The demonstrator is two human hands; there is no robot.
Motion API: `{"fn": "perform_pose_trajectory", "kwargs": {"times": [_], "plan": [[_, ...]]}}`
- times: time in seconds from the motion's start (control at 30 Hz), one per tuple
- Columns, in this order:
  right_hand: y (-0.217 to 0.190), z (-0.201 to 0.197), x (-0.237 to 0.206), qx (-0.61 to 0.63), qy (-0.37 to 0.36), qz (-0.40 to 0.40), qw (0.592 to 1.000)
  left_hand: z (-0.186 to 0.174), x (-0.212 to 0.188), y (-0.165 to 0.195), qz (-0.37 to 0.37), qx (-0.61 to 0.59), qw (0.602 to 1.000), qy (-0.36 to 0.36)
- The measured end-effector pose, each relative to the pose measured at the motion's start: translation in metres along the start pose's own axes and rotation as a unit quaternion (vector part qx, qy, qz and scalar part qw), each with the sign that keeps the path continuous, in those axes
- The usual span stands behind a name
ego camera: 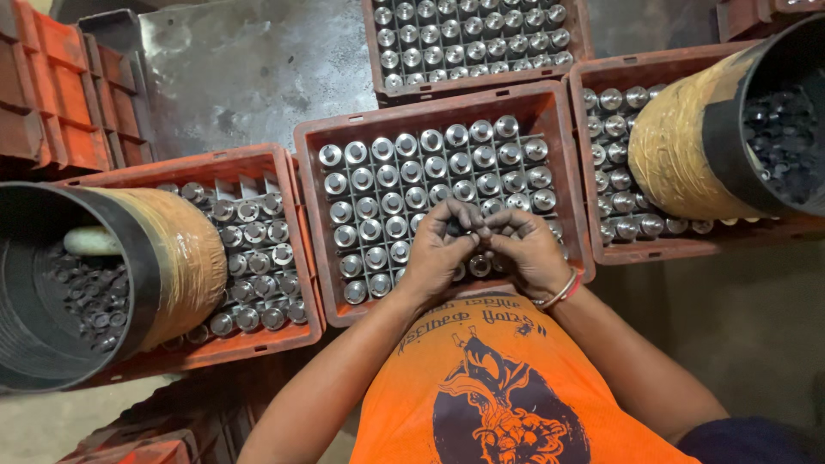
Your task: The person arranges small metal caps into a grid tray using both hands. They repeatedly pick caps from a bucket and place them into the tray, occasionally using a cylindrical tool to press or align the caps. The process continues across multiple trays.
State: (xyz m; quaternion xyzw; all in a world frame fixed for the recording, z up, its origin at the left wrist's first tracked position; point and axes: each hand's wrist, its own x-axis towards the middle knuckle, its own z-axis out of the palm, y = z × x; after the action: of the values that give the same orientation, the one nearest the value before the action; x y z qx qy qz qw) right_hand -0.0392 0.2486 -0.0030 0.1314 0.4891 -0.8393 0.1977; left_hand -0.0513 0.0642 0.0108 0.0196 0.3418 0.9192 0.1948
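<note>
while both hands meet over the near edge of the middle crate [311, 215], the left hand [438, 253] and right hand [526, 251] curl their fingertips together around something small, most likely one of the metal parts [479, 265] that fill the crate; the piece itself is hidden by the fingers, so what exactly each grip closes on cannot be told. held close to the body and right above the rows, the hands have the standing pieces directly beneath them. the parts look like short silver cylinders with round, shiny tops, standing upright in a divider grid, one to each cell, packed row upon row. similar red crates sit on each side and one behind, loaded the same way. a black drum [129, 283] wrapped in brown tape lies tilted on the left crate [284, 258], its open mouth showing a heap of darker small pieces; a second drum [730, 129] rests likewise on the right crate [601, 249], both within easy reach of the arms.
</note>
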Motion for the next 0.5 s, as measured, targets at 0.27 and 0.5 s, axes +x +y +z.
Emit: {"fn": "perform_pose_trajectory", "kwargs": {"times": [0.27, 0.5], "plan": [[-0.072, -0.018, 0.008, -0.63, 0.06, -0.308, 0.711, -0.023, -0.009, -0.002, -0.155, 0.129, 0.974, 0.101], [-0.075, -0.017, 0.021, -0.734, 0.002, -0.244, 0.634, -0.035, -0.018, -0.007, -0.194, 0.122, 0.972, 0.044]]}}
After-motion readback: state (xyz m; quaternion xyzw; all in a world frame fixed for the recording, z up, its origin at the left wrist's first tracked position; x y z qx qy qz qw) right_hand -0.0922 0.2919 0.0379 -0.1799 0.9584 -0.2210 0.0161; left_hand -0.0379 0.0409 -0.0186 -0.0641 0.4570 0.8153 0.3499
